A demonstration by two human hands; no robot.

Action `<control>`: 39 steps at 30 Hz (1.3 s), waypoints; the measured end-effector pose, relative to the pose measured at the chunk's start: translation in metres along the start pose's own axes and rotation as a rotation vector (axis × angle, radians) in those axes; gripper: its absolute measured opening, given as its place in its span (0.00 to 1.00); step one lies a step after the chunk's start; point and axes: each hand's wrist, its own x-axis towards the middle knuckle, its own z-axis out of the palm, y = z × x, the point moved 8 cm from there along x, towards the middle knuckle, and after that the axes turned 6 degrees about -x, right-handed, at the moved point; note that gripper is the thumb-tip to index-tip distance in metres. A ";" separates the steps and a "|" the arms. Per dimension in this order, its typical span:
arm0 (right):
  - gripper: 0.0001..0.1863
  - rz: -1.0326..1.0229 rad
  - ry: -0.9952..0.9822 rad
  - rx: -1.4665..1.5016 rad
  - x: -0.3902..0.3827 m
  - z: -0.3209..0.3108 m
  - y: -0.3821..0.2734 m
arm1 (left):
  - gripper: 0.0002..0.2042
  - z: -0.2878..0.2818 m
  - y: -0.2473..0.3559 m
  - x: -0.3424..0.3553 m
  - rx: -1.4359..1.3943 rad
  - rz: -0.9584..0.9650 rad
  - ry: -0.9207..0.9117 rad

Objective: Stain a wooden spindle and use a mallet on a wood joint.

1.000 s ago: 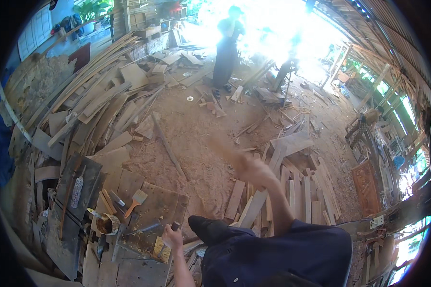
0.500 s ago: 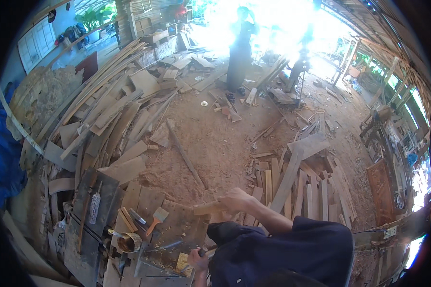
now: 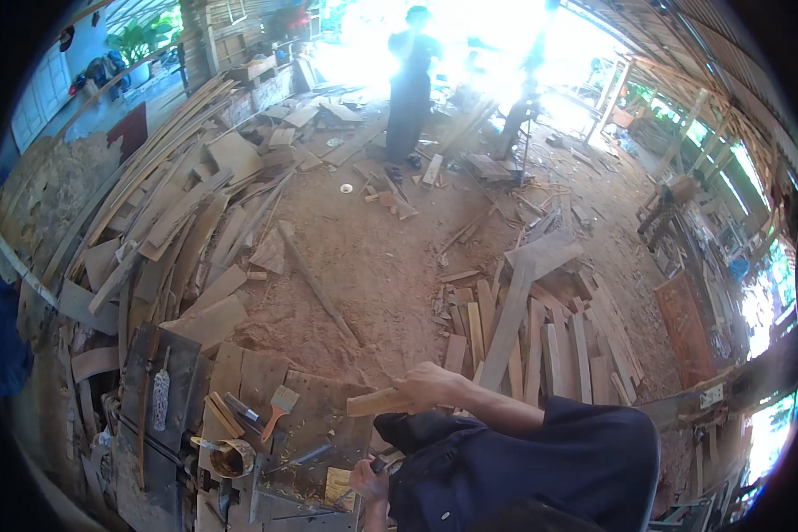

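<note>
Chisel-work, seemingly: wooden block (image 3: 377, 402) grasped in right hand (image 3: 428, 384), dark handle (image 3: 379, 464) clenched in left hand (image 3: 368, 481). Probably calls for steady aim next.

On the far side, a standing person (image 3: 409, 102) is dark against the glare, with a small white round object (image 3: 346, 189) nearer on the dirt floor (image 3: 390, 293). A heap of boards (image 3: 191, 199) fills the left; far left, a potted plant (image 3: 144, 35) shows. A long stick (image 3: 317, 282) lies mid-floor. On the right, a reddish-brown wooden panel (image 3: 684, 324) leans beyond loose planks (image 3: 534, 350).
</note>
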 end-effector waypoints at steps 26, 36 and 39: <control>0.28 0.084 -0.153 0.032 -0.100 0.161 -0.145 | 0.04 0.008 -0.078 -0.070 -0.820 -0.294 -0.032; 0.31 0.047 -0.248 -0.013 -0.070 0.181 -0.162 | 0.12 -0.091 0.041 -0.016 -0.394 0.202 0.186; 0.33 0.083 -0.224 -0.003 -0.067 0.196 -0.163 | 0.13 -0.094 0.040 -0.024 -0.396 0.196 0.184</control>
